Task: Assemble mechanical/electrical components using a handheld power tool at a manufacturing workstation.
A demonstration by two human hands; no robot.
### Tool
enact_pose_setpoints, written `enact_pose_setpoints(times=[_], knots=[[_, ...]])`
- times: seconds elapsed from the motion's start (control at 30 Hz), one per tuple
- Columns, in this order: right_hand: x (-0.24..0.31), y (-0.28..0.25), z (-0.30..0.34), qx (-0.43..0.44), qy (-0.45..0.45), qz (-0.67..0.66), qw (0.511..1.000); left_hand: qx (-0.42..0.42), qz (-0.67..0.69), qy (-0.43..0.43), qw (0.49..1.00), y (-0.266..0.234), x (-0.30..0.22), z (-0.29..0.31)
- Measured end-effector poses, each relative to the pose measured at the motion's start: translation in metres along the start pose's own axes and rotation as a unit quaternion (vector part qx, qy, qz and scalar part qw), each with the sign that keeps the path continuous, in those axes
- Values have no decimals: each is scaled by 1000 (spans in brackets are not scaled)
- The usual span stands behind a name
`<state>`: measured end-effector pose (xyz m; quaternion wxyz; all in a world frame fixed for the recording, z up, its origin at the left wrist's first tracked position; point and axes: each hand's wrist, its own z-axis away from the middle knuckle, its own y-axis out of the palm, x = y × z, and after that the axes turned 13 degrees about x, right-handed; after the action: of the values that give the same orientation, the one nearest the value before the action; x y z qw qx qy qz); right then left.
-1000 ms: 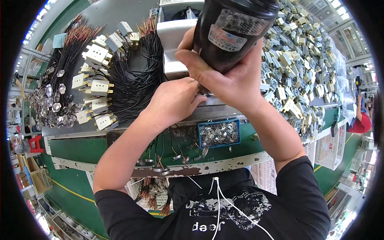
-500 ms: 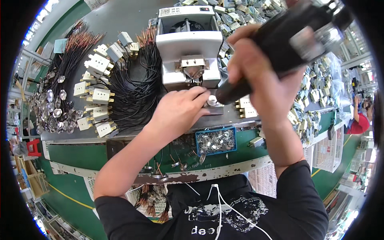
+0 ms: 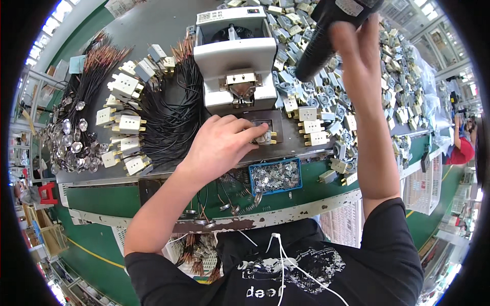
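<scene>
Grey-topped bench [image 3: 148,23] here, green strip [image 3: 99,198] along the near side. On the top: white machine [image 3: 237,56] just beyond left hand [image 3: 220,145]; dark plate [image 3: 277,121] at that hand's fingertips. Left of it: black wire bundle [image 3: 171,109], pale socket blocks [image 3: 127,85], then shiny round caps [image 3: 69,137]. Three more blocks [image 3: 310,126] between that hand and right hand [image 3: 360,61]. Big loose parts pile [image 3: 326,97] below and around the right. Green strip: blue tray [image 3: 275,190] nearer the body than both hands, springs [image 3: 250,208] beside it.
</scene>
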<state>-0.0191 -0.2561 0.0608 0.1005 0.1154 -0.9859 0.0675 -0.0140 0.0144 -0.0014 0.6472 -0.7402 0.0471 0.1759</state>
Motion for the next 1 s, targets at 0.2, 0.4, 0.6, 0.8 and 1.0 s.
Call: enact_pose_setpoints(times=[0.2,0.4,0.6,0.8,1.0], knots=[[65,-20,24,-34,397,515,758,-211,536,-74,814,-34,9,32],[47,-62,92,311,552,575,518,-208,409,-73,886,-39,9,37],[40,-73,80,360,547,570,497,-172,75,-89,978,-42,-14,35],[78,-60,80,-15,578,408,706,-321,43,-346,881,-87,35,99],[134,-6,79,-73,480,298,822,-253,-204,-358,875,-91,59,119]])
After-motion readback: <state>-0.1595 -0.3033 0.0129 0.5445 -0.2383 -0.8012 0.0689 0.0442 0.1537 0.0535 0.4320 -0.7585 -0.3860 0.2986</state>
